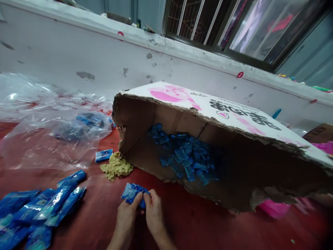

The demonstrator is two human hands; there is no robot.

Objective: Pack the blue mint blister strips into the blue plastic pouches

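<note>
Between my two hands is a small blue printed packet (131, 191), held over the red table surface. My left hand (128, 210) pinches its near edge with the thumb on top. My right hand (153, 205) grips the same packet close beside the left thumb. Just beyond lies a crumpled yellow cloth-like lump (116, 166), with a flat blue packet (104, 155) behind it. To the left is a pile of blue printed packets (44, 208). A cardboard box (140, 142) lies on its side ahead, holding many small blue wrapped pieces (186, 152).
A clear plastic bag (52, 142) with blue items inside rests at the left, more clear plastic (39, 93) behind it. The box's torn edge fills the right side. Pink material (274, 208) shows under it. A white wall (104, 62) with a ledge runs behind.
</note>
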